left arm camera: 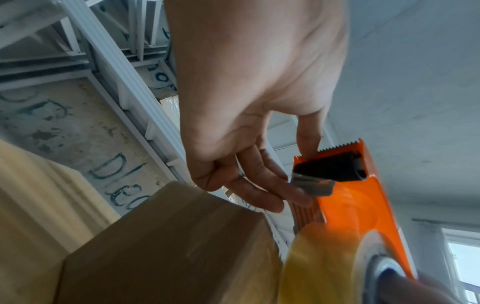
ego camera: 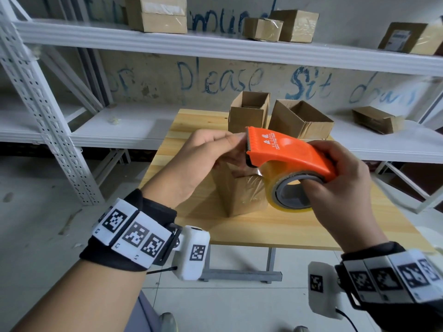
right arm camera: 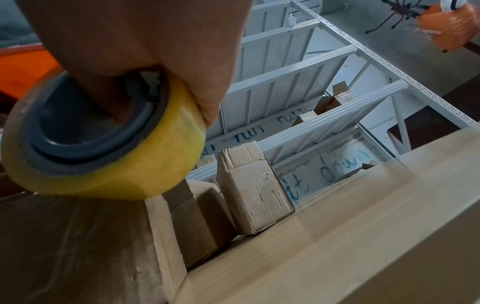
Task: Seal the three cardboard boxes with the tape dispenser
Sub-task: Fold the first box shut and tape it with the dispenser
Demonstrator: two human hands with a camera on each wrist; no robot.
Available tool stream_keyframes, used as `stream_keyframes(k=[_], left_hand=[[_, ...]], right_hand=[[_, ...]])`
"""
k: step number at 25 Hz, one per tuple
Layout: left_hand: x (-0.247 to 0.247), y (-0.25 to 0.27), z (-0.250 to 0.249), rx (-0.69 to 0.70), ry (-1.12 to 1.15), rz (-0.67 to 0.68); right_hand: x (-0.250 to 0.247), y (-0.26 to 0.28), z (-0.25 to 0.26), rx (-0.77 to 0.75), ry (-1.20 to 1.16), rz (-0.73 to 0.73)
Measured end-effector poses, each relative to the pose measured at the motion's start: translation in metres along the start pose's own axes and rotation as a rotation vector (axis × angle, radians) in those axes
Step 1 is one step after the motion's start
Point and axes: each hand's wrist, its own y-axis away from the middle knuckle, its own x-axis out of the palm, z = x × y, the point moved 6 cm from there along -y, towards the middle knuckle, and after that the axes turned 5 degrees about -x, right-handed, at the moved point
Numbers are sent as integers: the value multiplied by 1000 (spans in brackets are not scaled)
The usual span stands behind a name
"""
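An orange tape dispenser [ego camera: 287, 149] with a roll of clear tape [ego camera: 273, 185] hangs just above a closed cardboard box [ego camera: 242, 192] with shiny tape on its side. My right hand [ego camera: 318, 164] grips the dispenser, fingers hooked through the roll's grey core [right arm camera: 85, 133]. My left hand [ego camera: 236, 148] pinches the dispenser's front end [left arm camera: 335, 170] under the toothed blade; whether tape lies between the fingers [left arm camera: 272, 185] is hidden. Two open boxes [ego camera: 247, 116] [ego camera: 297, 121] stand at the far edge of the table.
The wooden table [ego camera: 263, 228] has bare surface around the near box. White metal shelves [ego camera: 119, 125] stand behind and left of it. Several taped boxes [ego camera: 158, 15] sit on the upper shelf, and another box [ego camera: 376, 119] lies on the lower shelf to the right.
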Motion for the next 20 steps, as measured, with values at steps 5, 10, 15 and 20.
stream_keyframes(k=[5, 10, 15, 20], left_hand=[[-13, 0, 4, -45, -152, -151], [-7, -8, 24, -71, -408, -51], [-5, -11, 26, -41, -493, -37], [-7, -13, 33, -19, -623, 8]], right_hand=[[1, 0, -2, 7, 19, 6], [1, -1, -2, 11, 16, -9], [-2, -1, -2, 16, 5, -33], [-3, 0, -3, 10, 6, -24]])
